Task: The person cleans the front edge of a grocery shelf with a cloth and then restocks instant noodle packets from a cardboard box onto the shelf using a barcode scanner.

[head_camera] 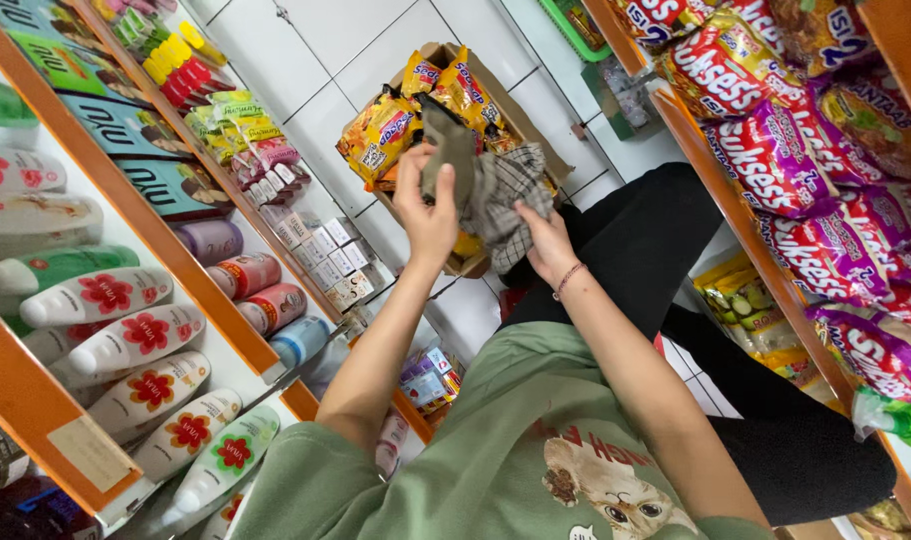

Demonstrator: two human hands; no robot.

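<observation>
1. Left hand [427, 212] grips a checked grey cloth [495, 195], raised above the cardboard box [535, 140] of yellow snack packets [380, 135].
2. Right hand [547, 240] clasps the cloth's lower edge.

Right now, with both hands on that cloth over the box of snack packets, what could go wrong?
1. The checked cloth is bunched between the left hand and right hand, and a trailing fold might snag a yellow snack packet and drag it out of the cardboard box.
2. The cloth hides part of the box, so packets beneath cannot be seen.
3. The aisle looks narrow; an elbow could knock the bottles lying on the orange shelf.
</observation>
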